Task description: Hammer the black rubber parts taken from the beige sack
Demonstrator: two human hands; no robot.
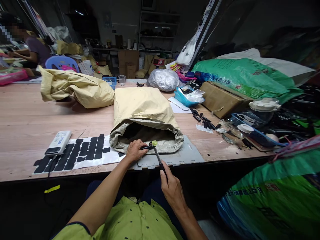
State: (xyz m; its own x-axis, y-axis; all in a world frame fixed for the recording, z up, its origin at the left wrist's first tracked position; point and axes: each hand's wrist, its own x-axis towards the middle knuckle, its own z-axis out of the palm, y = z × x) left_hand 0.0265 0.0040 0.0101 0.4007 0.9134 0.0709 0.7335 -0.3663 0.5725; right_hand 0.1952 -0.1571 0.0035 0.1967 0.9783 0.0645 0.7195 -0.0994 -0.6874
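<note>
My right hand is closed around the dark grip of a small hammer with a metal shaft and a yellow-green head. My left hand pinches a small black part right beside the hammer's head. Whether the head touches the part, I cannot tell. Both meet at the mouth of a tan paper sack, which lies with its dark opening facing me. Beneath the sack's front edge is a grey sheet.
Left of the sack lie a sheet of black stickers, a white device and another tan sack. Loose black parts, a cardboard box and a blue tray sit on the right. Another person sits far left.
</note>
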